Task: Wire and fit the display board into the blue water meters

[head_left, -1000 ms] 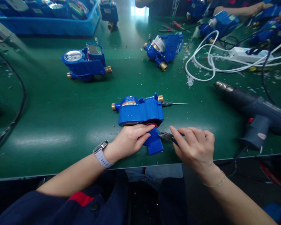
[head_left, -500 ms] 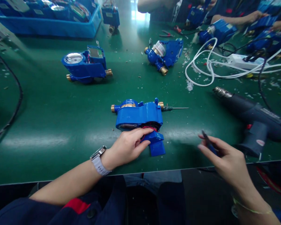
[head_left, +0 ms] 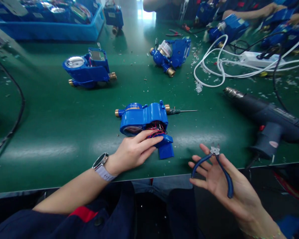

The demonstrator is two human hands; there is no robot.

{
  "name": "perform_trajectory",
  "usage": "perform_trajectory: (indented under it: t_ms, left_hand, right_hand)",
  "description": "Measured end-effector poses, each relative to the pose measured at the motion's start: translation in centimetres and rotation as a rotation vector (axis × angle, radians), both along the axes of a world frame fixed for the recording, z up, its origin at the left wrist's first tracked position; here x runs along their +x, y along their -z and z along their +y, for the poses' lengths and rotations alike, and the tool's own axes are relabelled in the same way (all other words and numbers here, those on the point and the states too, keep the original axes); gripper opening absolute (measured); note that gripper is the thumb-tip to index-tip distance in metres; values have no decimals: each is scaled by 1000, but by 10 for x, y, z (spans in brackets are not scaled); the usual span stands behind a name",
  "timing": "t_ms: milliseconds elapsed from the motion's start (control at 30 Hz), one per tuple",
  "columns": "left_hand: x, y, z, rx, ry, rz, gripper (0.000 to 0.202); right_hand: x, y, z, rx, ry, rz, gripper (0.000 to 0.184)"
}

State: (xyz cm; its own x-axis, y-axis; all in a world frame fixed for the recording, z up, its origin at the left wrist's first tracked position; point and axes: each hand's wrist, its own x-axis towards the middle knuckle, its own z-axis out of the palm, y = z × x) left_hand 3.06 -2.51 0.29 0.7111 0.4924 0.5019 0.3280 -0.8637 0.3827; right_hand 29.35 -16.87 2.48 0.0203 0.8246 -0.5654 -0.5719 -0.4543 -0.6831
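A blue water meter with brass ends lies on the green table in front of me, its casing open and red wires showing. My left hand rests on the meter's near side, fingers closed against the wires and a loose blue cover. My right hand is turned palm up near the table edge, to the right of the meter. Small blue-handled cutting pliers lie across its palm with the fingers loosely spread.
A dark heat gun lies at the right. A thin screwdriver sits behind the meter. Two more blue meters stand farther back. A white cable, a power strip and other people's arms are at the far right; a blue bin far left.
My right hand drew the pliers away from the meter, swung right, then turned palm up. The meter's casing now gapes open with wires exposed. My left hand stayed on the meter.
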Motion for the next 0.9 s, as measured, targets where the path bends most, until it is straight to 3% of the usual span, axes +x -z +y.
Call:
perform_trajectory:
  t_ms: [100,233,333,433,533,667,800,900]
  left_hand:
    - [-3,-11,-4,-29,47,-85,26]
    - [-11,-19,-11,-95,-41,-204,7]
    - [-19,-11,-15,-190,-154,4,16]
    - [-22,0,-18,-255,-250,179,34]
    - [-15,5,-19,-390,-233,195,39]
    - [5,7,-15,-536,-204,91,33]
    - [14,12,-12,-634,-195,-45,26]
    - [10,14,-12,-795,-92,-214,32]
  right_hand:
    - [-5,-1,-3,14,-38,3,41]
    - [-1,-3,-5,96,-35,-64,36]
    - [6,-1,-4,79,59,-61,31]
    - [10,2,-3,-41,214,17,23]
    - [9,4,-2,-107,244,82,24]
    - [0,2,-2,-29,160,93,29]
    - [-8,1,-5,137,76,-73,32]
    - [-9,3,-5,299,43,-419,24]
